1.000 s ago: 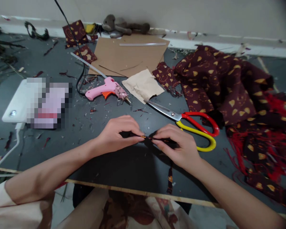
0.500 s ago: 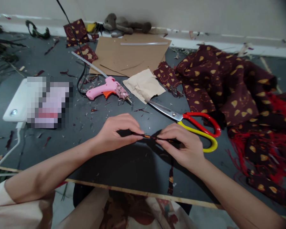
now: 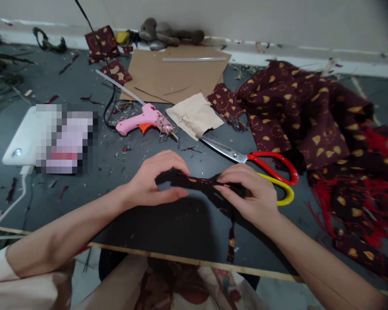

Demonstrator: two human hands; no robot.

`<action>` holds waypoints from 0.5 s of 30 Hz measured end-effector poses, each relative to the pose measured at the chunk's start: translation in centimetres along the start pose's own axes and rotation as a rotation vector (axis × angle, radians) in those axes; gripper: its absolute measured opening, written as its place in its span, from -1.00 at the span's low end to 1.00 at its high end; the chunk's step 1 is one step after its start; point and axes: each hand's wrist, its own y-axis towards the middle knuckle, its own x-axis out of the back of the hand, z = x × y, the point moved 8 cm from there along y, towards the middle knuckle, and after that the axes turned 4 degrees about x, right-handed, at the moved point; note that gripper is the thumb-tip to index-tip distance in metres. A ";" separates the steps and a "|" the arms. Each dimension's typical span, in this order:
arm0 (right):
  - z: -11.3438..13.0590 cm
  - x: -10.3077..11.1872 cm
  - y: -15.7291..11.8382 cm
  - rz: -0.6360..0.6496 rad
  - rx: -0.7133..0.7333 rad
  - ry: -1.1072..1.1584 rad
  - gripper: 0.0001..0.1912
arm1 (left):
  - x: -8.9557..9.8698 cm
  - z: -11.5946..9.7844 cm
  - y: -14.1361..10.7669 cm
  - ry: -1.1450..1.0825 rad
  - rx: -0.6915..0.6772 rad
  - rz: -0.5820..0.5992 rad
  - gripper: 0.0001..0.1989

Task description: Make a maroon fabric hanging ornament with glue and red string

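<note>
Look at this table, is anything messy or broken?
Yes, it looks messy. Tiny scraps litter the table around the pink glue gun, whose front looks crusted with bits. At the right, red threads lie in a tangle by the patterned cloth. Nothing looks clearly broken.

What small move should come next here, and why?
Probably bring the left hand's thumb up to pinch the strip against the forefinger. The right hand has its end pinched, but the left thumb stands apart below the strip, which seems to reach only the left forefinger, so that side looks loosely held.
</note>
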 end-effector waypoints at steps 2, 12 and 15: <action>-0.1 -0.1 0.0 0.024 0.019 -0.084 -0.90 | 1.2 0.8 -0.1 -0.016 0.077 -0.113 -0.92; -1.2 -2.4 -0.4 0.385 -0.012 -0.292 -0.72 | 4.7 3.8 -0.5 0.061 0.405 -0.319 -0.57; -1.5 -1.9 -0.3 0.350 -0.050 -0.379 -0.75 | 8.2 4.2 -0.6 0.287 0.361 -0.506 -0.67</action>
